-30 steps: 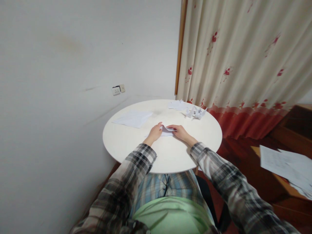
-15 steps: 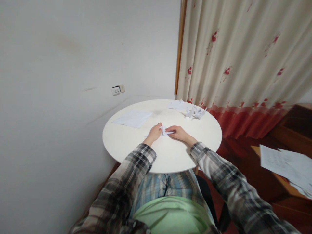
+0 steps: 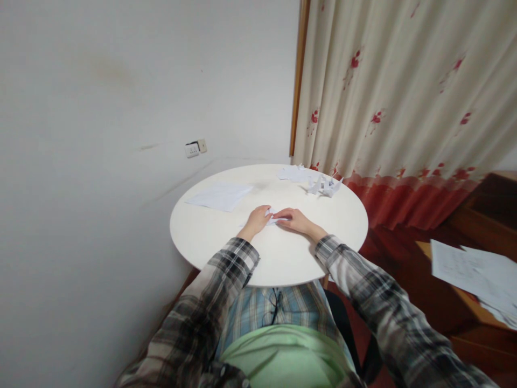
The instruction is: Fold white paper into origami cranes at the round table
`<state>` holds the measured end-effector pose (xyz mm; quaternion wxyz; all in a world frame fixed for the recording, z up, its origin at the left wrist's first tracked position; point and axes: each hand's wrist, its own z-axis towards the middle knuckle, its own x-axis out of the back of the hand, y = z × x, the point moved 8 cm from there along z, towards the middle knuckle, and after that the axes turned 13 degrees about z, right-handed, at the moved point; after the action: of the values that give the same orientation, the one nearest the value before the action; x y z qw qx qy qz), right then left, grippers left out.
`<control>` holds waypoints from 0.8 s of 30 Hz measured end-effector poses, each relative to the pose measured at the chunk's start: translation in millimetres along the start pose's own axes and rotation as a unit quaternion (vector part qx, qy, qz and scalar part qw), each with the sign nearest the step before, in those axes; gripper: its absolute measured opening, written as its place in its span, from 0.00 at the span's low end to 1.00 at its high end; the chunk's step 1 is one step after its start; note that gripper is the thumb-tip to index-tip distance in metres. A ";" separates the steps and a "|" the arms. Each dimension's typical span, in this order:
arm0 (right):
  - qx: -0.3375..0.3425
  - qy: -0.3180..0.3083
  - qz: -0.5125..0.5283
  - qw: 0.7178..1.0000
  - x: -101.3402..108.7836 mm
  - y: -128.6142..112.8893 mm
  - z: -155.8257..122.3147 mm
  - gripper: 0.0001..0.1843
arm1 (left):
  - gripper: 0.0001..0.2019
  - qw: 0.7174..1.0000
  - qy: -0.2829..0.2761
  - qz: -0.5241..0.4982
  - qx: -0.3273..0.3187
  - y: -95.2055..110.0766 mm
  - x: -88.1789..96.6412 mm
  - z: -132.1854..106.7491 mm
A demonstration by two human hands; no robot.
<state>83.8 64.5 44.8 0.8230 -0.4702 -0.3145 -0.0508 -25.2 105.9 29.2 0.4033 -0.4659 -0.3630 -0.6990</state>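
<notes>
A small piece of folded white paper [image 3: 273, 221] lies on the round white table [image 3: 283, 258], largely covered by my fingers. From its left side my left hand [image 3: 257, 220] grips it, thumb and fingers closed on the paper. My right hand [image 3: 294, 219] pinches its right part, fingertips pointing left and almost meeting the left thumb. The exact shape of the folds is hidden under both hands.
A flat white sheet [image 3: 220, 196] rests at the table's left. Folded paper figures [image 3: 324, 186] stand at the back right, beside more white paper [image 3: 294, 173]. Printed sheets [image 3: 472, 269] lie on wooden furniture to the right. A wall borders the left.
My left hand has shifted slightly right, its thumb closer to the right fingertips, so less of the folded paper shows. The right hand is nearly still.
</notes>
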 end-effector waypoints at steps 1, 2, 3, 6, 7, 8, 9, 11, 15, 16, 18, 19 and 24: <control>0.006 -0.001 0.001 1.000 0.1 -1.4 0.0 0.13 | 0.18 1.000 0.003 0.003 -0.006 0.3 0.1 -0.2; 0.013 -0.001 0.002 1.000 0.3 -2.8 0.1 0.13 | 0.18 1.000 0.005 0.004 -0.013 0.7 0.1 -0.5; 0.018 -0.001 0.005 1.000 0.5 -3.8 0.2 0.13 | 0.18 1.000 0.007 0.005 -0.020 1.1 -0.1 -0.7; 0.008 0.002 0.015 1.000 1.2 -2.5 0.5 0.14 | 0.18 0.999 0.001 0.001 -0.041 2.2 -2.9 -0.6; 0.000 0.001 0.021 1.000 0.9 -1.1 0.8 0.14 | 0.18 0.999 0.000 0.000 -0.044 2.2 -4.0 -0.2; -0.006 -0.001 0.028 1.000 0.6 0.3 1.0 0.14 | 0.18 0.999 0.001 -0.001 -0.043 1.7 -4.7 0.4; -0.010 -0.001 0.037 0.999 0.3 1.4 1.4 0.14 | 0.18 0.999 0.003 0.000 -0.042 1.1 -5.2 1.0; -0.009 0.006 0.062 0.998 1.2 2.4 2.3 0.15 | 0.18 0.999 0.005 0.006 -0.037 0.1 -6.0 2.1; -0.008 0.067 0.080 0.995 10.9 5.6 3.7 0.15 | 0.19 0.999 0.000 0.027 -0.038 0.5 -7.0 2.3; -0.012 0.085 0.070 0.994 13.9 7.3 3.7 0.15 | 0.19 0.999 -0.003 0.032 -0.039 0.8 -7.0 2.0; -0.018 0.110 0.048 0.993 17.9 10.9 3.4 0.13 | 0.20 0.998 -0.010 0.043 -0.042 1.9 -7.3 1.3; -0.019 0.111 0.043 0.993 18.0 12.5 3.5 0.13 | 0.20 0.998 -0.015 0.049 -0.044 2.6 -7.6 1.0; -0.017 0.062 0.075 0.995 9.5 17.7 4.4 0.16 | 0.23 0.995 -0.043 0.080 -0.044 5.0 -12.0 -0.7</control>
<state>96.0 79.8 38.7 0.8342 -0.5026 -0.2258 -0.0229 -18.1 105.9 18.3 0.4208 -0.5405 -0.3103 -0.6592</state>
